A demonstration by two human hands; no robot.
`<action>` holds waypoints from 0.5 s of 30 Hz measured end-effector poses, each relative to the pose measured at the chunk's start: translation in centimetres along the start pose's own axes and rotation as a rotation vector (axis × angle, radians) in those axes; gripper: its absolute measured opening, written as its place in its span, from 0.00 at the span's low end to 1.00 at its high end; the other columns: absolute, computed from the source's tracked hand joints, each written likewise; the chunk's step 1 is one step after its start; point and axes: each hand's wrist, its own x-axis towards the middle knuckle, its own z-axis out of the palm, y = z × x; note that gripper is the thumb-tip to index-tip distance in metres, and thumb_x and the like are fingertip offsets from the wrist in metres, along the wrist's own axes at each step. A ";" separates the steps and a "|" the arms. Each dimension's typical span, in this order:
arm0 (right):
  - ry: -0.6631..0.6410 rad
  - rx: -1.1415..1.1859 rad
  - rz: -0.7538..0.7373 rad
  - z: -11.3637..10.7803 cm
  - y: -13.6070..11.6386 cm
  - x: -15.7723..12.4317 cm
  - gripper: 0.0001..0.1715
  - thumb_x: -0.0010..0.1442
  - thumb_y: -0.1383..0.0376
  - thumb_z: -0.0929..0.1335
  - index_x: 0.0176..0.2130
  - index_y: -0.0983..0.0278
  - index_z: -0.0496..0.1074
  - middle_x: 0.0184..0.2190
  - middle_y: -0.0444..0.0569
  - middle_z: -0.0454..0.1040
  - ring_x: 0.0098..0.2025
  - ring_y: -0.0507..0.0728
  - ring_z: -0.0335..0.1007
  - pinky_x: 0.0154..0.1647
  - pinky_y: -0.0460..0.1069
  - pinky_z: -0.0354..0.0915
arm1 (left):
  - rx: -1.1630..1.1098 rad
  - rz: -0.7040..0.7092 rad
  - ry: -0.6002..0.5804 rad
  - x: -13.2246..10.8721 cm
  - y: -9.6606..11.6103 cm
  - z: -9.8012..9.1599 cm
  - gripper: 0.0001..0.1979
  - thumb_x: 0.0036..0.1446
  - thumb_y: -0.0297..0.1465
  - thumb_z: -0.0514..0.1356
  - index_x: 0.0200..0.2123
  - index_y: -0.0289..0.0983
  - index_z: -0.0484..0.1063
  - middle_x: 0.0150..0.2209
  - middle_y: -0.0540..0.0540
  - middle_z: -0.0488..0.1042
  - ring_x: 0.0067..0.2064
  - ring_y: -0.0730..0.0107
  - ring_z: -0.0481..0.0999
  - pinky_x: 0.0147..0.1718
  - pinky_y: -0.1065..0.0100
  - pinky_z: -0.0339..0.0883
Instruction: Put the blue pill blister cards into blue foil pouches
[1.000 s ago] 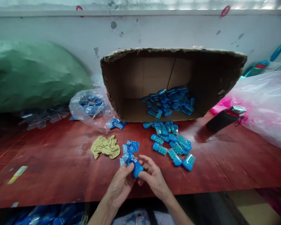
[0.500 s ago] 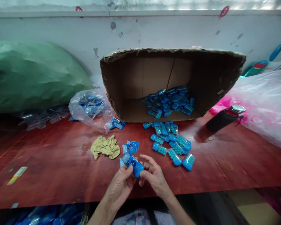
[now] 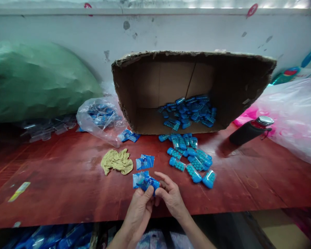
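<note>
Close to the table's front edge, my left hand [image 3: 140,204] is closed around a small bottle in a blue printed sleeve [image 3: 154,185], thumb on top. My right hand [image 3: 172,197] pinches the bottle's right end with thumb and curled fingers, its index finger lifted. Much of the bottle is hidden by the fingers. Just beyond my left hand lie flat blue printed sleeves [image 3: 139,178], and another sleeve [image 3: 145,162] lies farther back. Several clear bottles with blue caps and blue beads [image 3: 194,160] are spread on the table to the right.
A tipped cardboard box [image 3: 147,128] holds more bottles. A clear bag of blue sleeves [image 3: 101,117], a yellow-green cloth [image 3: 117,162] and a green sack [image 3: 38,83] are on the left. At right stand a black flask [image 3: 245,133] and a pink-white plastic bag [image 3: 292,117].
My left thumb has slid right and over the bottle, covering more of it. The bottle's rounded blue end shows less. My right hand stays in nearly the same place.
</note>
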 end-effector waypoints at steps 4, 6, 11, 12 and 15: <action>0.071 -0.009 0.019 0.4 0.3 0.0 0.24 0.48 0.57 0.70 0.45 0.60 0.67 0.19 0.37 0.64 0.14 0.46 0.60 0.13 0.41 0.60 | 0.001 -0.031 0.000 0.1 0.1 0.0 0.07 0.48 0.31 0.60 0.29 0.32 0.71 0.25 0.49 0.71 0.25 0.76 0.67 0.23 0.72 0.59; 0.014 0.022 0.061 0.4 0.3 0.1 0.27 0.49 0.54 0.68 0.46 0.61 0.64 0.19 0.38 0.66 0.14 0.47 0.62 0.13 0.42 0.60 | -0.019 -0.047 0.013 0.2 0.5 0.2 0.08 0.48 0.32 0.60 0.30 0.33 0.71 0.26 0.48 0.72 0.25 0.76 0.68 0.23 0.72 0.60; -0.061 -0.134 0.125 -0.2 -0.1 0.3 0.24 0.55 0.55 0.63 0.49 0.62 0.62 0.21 0.40 0.67 0.14 0.47 0.63 0.14 0.42 0.58 | 0.038 -0.003 0.142 0.1 3.3 -0.7 0.11 0.45 0.33 0.62 0.32 0.33 0.72 0.31 0.46 0.75 0.33 0.70 0.73 0.36 0.67 0.66; -0.031 -0.216 0.107 -0.4 -0.2 0.4 0.21 0.56 0.57 0.63 0.47 0.62 0.64 0.21 0.40 0.67 0.14 0.47 0.62 0.15 0.42 0.57 | 0.099 0.036 0.189 0.0 4.2 -1.6 0.13 0.45 0.35 0.62 0.33 0.33 0.71 0.32 0.46 0.76 0.36 0.68 0.73 0.39 0.65 0.66; 0.053 -0.502 -0.012 -1.1 -0.7 0.7 0.14 0.57 0.60 0.61 0.40 0.62 0.70 0.22 0.42 0.68 0.19 0.49 0.64 0.20 0.43 0.59 | 0.335 0.257 0.474 -0.6 7.0 -5.8 0.19 0.43 0.38 0.62 0.37 0.33 0.70 0.36 0.45 0.75 0.42 0.62 0.72 0.47 0.58 0.62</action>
